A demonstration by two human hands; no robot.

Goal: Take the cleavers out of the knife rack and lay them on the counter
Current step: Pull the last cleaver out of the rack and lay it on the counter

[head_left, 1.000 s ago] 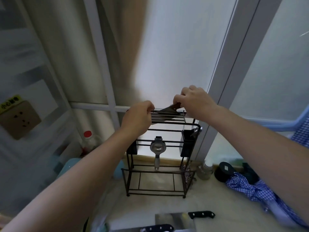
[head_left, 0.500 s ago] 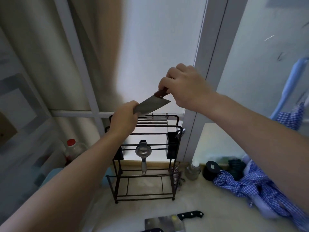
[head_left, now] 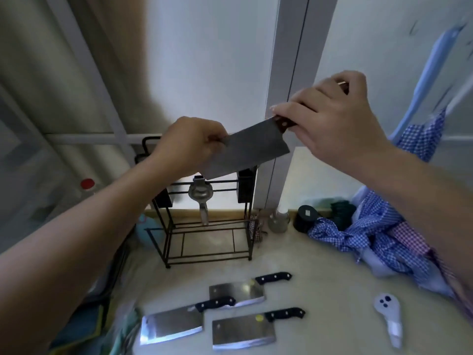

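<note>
The counter [head_left: 320, 290] carries a black wire knife rack [head_left: 204, 226] standing at its rear. A blue checked cloth [head_left: 378, 237] lies heaped to the right. Three black-handled cleavers [head_left: 238, 293] lie flat in front of the rack, blades leftward. A fourth, brown-handled cleaver [head_left: 250, 149] is held in the air above the rack, clear of it and tilted. The right hand [head_left: 332, 119] is closed around its handle; the left hand [head_left: 189, 147] pinches the far blade end. A white handled tool [head_left: 387, 311] lies to the right of the cleavers.
</note>
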